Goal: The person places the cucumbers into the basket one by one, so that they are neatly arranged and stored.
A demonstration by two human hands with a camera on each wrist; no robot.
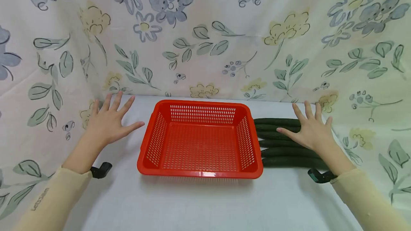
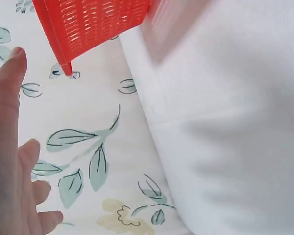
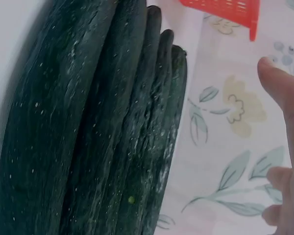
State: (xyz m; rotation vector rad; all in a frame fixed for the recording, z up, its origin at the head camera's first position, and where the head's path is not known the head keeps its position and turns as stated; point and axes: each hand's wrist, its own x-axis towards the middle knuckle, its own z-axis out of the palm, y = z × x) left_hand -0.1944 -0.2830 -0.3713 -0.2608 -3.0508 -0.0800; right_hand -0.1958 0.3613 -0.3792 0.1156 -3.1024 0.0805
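A red plastic basket (image 1: pixel 200 174) with slotted sides stands on the white table, and its inside is bare. Several dark green cucumbers (image 1: pixel 289 152) lie side by side to the right of it, their left ends close to the basket wall. My left hand (image 1: pixel 107 122) is spread in the air left of the basket, holding nothing. Over the cucumbers' right part, my right hand (image 1: pixel 311 129) is also spread with fingers straight and hides some of them. The right wrist view shows the cucumbers (image 3: pixel 88 122) large, with pale specks on glossy skin.
A floral cloth (image 1: pixel 205 45) hangs behind the white table (image 1: pixel 199 206) and along both sides. Black wrist straps with small devices (image 1: pixel 102 170) sit at both wrists, below cream sleeves (image 1: pixel 54 195).
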